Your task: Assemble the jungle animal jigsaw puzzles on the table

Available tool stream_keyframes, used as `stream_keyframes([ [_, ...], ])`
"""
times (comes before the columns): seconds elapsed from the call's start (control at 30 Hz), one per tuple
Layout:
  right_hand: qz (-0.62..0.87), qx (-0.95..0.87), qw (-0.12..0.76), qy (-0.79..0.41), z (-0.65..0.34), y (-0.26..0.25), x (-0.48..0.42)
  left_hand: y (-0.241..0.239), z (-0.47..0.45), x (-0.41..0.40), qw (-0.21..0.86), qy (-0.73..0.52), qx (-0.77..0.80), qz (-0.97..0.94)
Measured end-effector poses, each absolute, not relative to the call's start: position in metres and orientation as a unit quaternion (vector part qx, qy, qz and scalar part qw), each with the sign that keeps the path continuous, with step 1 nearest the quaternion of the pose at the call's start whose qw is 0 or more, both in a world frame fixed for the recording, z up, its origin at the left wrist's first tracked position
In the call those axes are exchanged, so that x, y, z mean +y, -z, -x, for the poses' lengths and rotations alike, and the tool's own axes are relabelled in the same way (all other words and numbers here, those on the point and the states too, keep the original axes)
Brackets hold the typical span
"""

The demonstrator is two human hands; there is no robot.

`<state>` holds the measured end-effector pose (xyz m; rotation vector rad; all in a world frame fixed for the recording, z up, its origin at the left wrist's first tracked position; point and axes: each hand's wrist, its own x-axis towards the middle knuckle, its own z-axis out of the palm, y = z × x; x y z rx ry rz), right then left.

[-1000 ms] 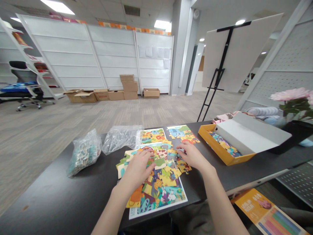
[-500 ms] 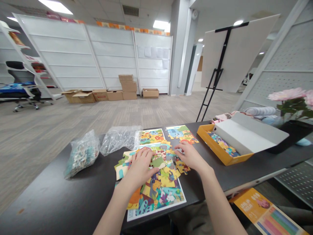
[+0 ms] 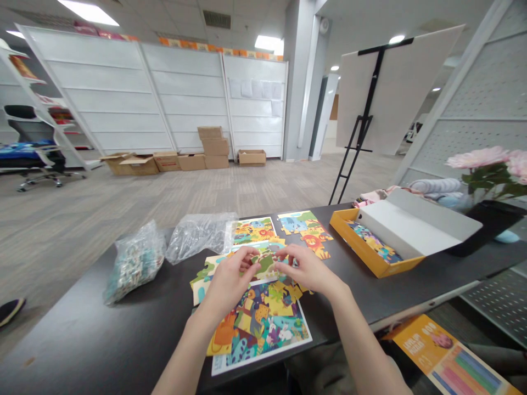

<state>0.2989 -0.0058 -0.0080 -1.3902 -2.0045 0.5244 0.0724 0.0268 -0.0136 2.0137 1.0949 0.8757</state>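
My left hand and my right hand meet over the pile of puzzle pieces, fingers curled. Between their fingertips is a green puzzle piece, pinched from both sides. Loose pieces in yellow, orange and purple lie in front of it on a printed picture sheet. Behind my hands lies another picture card. Right of that card, a partly joined puzzle shows an elephant and a lion. My fingers hide part of the pile.
On the left of the black table sit a clear bag of small parts and a crumpled plastic bag. An open yellow box with more pieces stands at right, near a flower vase. A shoe shows at far left.
Both hands have drawn together over the pile, the right one moving left, and now hold the green puzzle piece. The lion in the joined puzzle is uncovered. A shoe has appeared at the left edge.
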Motion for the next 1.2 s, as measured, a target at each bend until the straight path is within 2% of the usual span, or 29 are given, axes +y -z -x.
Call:
stream_keyframes([
  [0.2,0.509,-0.753,0.34,-0.241,-0.275,0.009,-0.004,0.012,-0.072,0.027,0.43,-0.372,0.406,-0.715],
  [0.4,0.518,-0.704,0.378,-0.306,-0.279,0.013,-0.002,0.011,-0.072,0.029,0.423,-0.389,0.423,-0.7],
  [0.73,0.519,-0.668,0.383,-0.371,-0.281,0.023,0.001,0.018,-0.071,0.031,0.419,-0.379,0.406,-0.718],
  [1.2,0.526,-0.669,0.369,-0.374,-0.283,0.019,-0.001,0.016,-0.069,0.029,0.42,-0.382,0.404,-0.718],
])
